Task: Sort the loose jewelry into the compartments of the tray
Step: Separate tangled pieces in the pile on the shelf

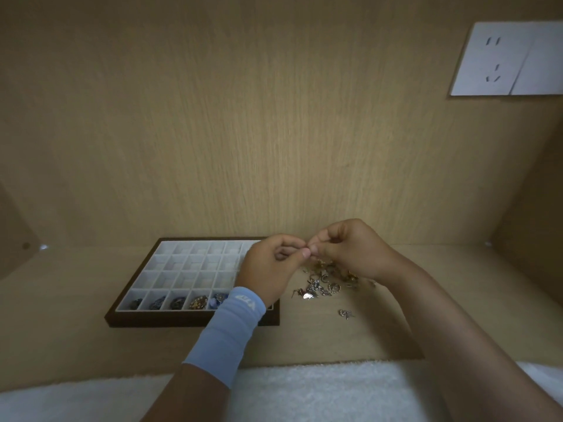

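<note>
A dark-framed tray (195,320) with white grid compartments lies on the wooden shelf, left of centre. Its front row holds several dark blue and gold pieces (199,301); the other visible compartments look bare. A pile of loose silver and gold jewelry (324,283) lies to the right of the tray. My left hand (271,269) and my right hand (350,248) meet fingertip to fingertip above the pile, pinching a tiny piece too small to make out. My left hand hides the tray's right side.
One small silver piece (345,313) lies apart, nearer me than the pile. A white towel (304,391) covers the front edge. A wooden back wall stands close behind the tray, with a white socket plate (505,59) at upper right. A side wall closes the right.
</note>
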`<state>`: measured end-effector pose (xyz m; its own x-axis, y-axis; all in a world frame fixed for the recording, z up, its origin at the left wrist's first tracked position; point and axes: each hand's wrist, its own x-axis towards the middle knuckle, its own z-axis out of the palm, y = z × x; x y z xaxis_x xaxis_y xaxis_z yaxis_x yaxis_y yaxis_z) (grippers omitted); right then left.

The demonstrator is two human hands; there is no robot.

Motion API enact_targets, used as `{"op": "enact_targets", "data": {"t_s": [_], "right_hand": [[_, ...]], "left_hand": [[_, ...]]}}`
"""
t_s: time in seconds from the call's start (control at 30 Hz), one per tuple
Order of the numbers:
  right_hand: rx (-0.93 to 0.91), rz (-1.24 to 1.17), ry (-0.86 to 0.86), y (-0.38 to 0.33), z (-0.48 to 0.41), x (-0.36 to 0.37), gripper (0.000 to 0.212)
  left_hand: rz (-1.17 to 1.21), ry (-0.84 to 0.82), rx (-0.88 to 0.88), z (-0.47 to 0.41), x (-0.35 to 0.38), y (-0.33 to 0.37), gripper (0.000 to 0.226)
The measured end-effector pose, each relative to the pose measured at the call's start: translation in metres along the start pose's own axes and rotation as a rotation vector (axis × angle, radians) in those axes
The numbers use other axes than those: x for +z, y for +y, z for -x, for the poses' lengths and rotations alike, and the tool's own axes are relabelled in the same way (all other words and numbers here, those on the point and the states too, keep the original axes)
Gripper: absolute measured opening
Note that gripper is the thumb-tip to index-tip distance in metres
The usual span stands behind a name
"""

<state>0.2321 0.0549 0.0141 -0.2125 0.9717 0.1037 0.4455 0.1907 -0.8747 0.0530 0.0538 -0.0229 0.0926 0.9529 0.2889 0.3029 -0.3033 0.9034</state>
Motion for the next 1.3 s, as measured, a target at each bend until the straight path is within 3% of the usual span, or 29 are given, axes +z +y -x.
{"op": "enact_targets", "data": {"t_s": [0.13,0.27,0.47,0.53,0.83,1.13,1.2,1.3], "right_hand": [[-0.011,-0.152,0.079,-0.009,0.0,0.014,0.007],[-0.05,-0.192,0.095,-0.013,-0.002,0.028,0.007],[-0.079,0.088,0.07,-0.01,-0.002,0.051,0.012],[-0.059,0.144,0.059,-0.011,-0.001,0.06,0.013],[-0.041,0.37,0.079,-0.013,-0.001,0.085,0.012],[-0.084,0.561,0.077,-0.027,-0.009,0.091,0.014],[-0.092,0.603,0.087,-0.029,-0.013,0.092,0.015],[-0.093,0.654,0.085,-0.031,-0.018,0.094,0.014]], "left_hand": [[0.112,0.031,-0.03,0.001,-0.015,0.012,0.006],[0.026,-0.026,-0.007,0.003,-0.033,0.011,0.012],[-0.717,-0.151,0.125,0.016,-0.083,-0.016,0.023],[-0.823,-0.182,0.172,0.023,-0.09,-0.025,0.023],[-0.864,-0.184,0.211,0.027,-0.092,-0.034,0.031],[-0.745,-0.119,0.214,0.029,-0.097,-0.042,0.026],[-0.769,-0.127,0.217,0.029,-0.096,-0.043,0.036],[-0.831,-0.142,0.208,0.03,-0.093,-0.043,0.03]]}}
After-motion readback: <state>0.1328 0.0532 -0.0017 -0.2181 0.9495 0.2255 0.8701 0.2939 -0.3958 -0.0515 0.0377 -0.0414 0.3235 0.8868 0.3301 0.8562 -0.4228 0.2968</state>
